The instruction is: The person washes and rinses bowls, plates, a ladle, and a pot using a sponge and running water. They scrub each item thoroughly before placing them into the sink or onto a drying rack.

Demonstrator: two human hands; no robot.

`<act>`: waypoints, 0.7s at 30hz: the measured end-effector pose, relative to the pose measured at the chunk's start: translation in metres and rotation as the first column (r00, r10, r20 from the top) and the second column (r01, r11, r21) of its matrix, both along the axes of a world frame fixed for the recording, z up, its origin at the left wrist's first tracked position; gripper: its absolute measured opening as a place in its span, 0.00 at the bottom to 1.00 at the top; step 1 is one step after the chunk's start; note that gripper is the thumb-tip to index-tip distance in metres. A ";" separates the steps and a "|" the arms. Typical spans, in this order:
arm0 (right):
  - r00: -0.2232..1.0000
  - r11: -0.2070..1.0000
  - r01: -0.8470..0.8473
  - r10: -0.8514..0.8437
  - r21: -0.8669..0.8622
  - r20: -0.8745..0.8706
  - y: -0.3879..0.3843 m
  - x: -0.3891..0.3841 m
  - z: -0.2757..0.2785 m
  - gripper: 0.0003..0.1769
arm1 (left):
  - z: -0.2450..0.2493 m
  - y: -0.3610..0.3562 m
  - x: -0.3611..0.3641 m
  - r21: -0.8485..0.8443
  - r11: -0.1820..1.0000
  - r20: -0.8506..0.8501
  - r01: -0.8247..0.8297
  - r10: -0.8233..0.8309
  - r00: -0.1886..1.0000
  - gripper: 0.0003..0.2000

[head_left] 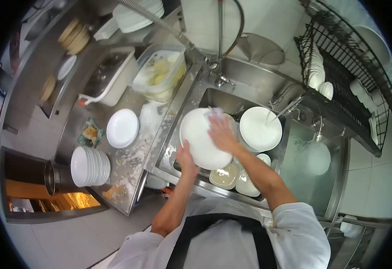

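Observation:
A large white plate [200, 143] is tilted over the left sink basin. My left hand [187, 160] grips its lower left rim, thumb on the face. My right hand [222, 132] lies across the plate's upper right face, with something pale blue and blurred at its fingertips; I cannot make out what it is. Just right of that hand, a white bowl [261, 129] sits in the basin under a thin stream of water. Below the plate are a square dish [225, 175] with cloudy liquid and another white dish [248, 184], partly behind my right forearm.
Left counter: a plate stack [90, 167], white plates [122, 128], a sponge in a green net [90, 132], a clear tub [160, 74] and a white bin [108, 76]. Right: a water-filled basin [310, 179] with a submerged plate [318, 159], below a black dish rack [339, 85].

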State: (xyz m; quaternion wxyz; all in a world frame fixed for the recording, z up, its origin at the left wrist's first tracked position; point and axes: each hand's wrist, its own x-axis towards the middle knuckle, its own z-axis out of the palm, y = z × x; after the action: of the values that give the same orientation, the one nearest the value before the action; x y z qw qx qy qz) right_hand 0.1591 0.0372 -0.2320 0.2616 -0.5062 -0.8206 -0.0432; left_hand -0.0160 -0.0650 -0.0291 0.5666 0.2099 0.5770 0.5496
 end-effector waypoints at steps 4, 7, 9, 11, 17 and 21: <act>0.910 0.784 -0.394 0.261 -0.479 -0.322 -0.088 -0.070 0.139 0.29 | 0.022 -0.009 0.007 0.024 0.999 0.058 0.031 -0.032 0.998 0.20; 0.976 0.898 -0.209 0.214 -0.387 -0.030 -0.099 -0.020 0.064 0.33 | 0.053 -0.017 -0.001 -0.029 0.998 0.193 -0.048 0.053 0.980 0.20; 0.997 0.900 -0.075 0.076 -0.429 -0.016 -0.082 -0.010 0.066 0.34 | 0.036 -0.018 0.006 0.000 1.000 0.105 0.007 -0.007 0.994 0.21; 0.969 0.819 -0.163 0.029 -0.550 -0.244 -0.068 -0.038 0.134 0.34 | 0.016 -0.013 0.018 0.028 0.999 0.073 0.029 -0.031 0.997 0.21; 0.943 0.921 -0.332 0.324 -0.203 -0.074 -0.115 -0.014 0.167 0.32 | 0.075 0.023 -0.017 -0.047 0.981 0.247 0.190 -0.173 0.954 0.23; 0.980 0.958 -0.148 0.108 -0.245 -0.169 -0.106 -0.046 0.185 0.27 | 0.040 0.014 0.017 0.013 1.000 0.187 0.007 -0.009 0.982 0.23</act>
State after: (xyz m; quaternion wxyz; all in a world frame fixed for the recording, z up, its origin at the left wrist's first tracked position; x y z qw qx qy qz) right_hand 0.1127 -0.0688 -0.0470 0.2588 -0.4832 -0.8278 0.1196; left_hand 0.0013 -0.0506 0.0106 0.6190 0.1631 0.5172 0.5681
